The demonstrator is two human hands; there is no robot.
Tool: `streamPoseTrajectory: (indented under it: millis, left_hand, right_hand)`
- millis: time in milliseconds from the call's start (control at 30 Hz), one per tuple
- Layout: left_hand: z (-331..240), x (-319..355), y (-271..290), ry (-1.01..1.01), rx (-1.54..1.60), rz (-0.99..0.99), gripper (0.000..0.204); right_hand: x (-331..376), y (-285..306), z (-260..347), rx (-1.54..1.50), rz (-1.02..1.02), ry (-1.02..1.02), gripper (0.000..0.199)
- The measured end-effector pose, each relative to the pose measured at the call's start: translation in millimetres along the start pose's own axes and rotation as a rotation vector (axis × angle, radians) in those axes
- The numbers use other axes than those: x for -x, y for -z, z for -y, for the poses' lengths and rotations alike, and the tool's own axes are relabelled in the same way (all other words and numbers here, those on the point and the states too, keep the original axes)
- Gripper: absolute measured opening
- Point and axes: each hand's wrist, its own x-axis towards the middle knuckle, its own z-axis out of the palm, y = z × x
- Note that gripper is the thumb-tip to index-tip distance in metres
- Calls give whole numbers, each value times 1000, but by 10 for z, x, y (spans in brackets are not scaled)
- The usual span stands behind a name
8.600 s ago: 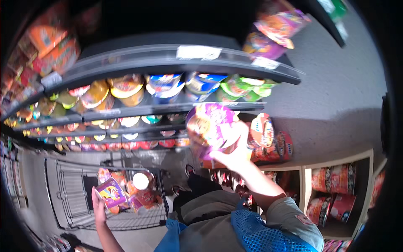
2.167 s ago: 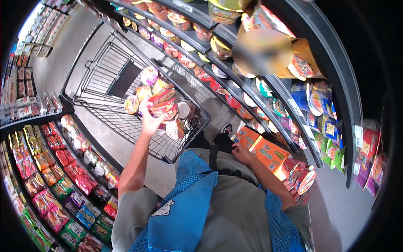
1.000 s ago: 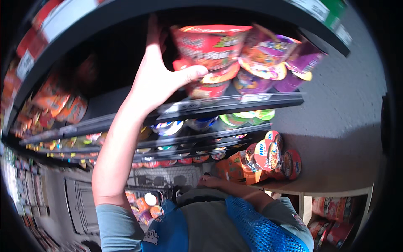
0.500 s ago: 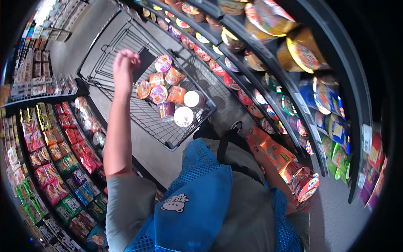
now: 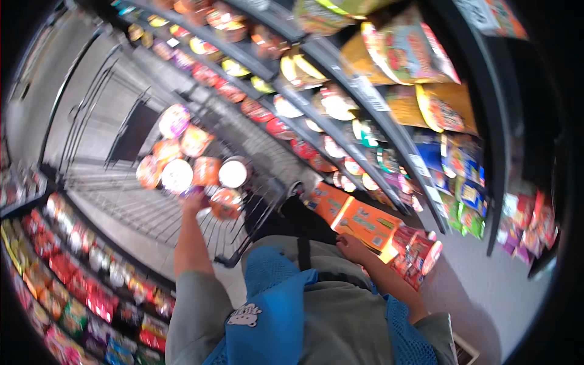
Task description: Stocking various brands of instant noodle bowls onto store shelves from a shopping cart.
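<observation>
My left hand (image 5: 194, 201) reaches down into the wire shopping cart (image 5: 226, 260). Its fingers are closed around a small purple cup (image 5: 197, 191), mostly hidden by the hand and blurred. Round it lie several instant noodle cups in the cart: an orange cup (image 5: 207, 171), a cup with a pale glaring top (image 5: 177, 176), a cup with a white end up (image 5: 233, 174) and an orange-red one (image 5: 225, 204) just right of my hand. My right hand (image 5: 351, 248) hangs by my waist, fingers curled, with nothing seen in it, near an orange carton (image 5: 368, 224).
Shelves of noodle cups and bowls (image 5: 292, 125) run along the right, with bagged packs (image 5: 465, 164) farther right. Red packs (image 5: 417, 252) lie beside the carton. Bagged snacks (image 5: 79, 274) fill a rack at lower left. A black panel (image 5: 132, 131) stands in the cart.
My left hand has dropped from above the cart into it, onto the purple cup. The view has swung, so the cart sits farther left. My right hand now shows more plainly.
</observation>
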Motion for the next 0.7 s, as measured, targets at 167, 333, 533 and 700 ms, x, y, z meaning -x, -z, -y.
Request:
streamPoseTrajectory:
  millis: [167, 333, 533, 700]
  left_hand:
    - [-6, -112, 194, -236, 148, 121, 45]
    - [-55, 62, 647, 549, 880, 220, 92]
    - [-31, 259, 1629, 619, 680, -47, 133]
    - [141, 380, 2463, 106, 499, -537, 116]
  right_hand:
    - [187, 169, 16, -6, -257, 178, 36]
    - [665, 996, 462, 5, -485, 91, 25]
    - [1490, 1937, 428, 82, -1123, 431, 16]
    - [2534, 2600, 3, 47, -1992, 384, 5]
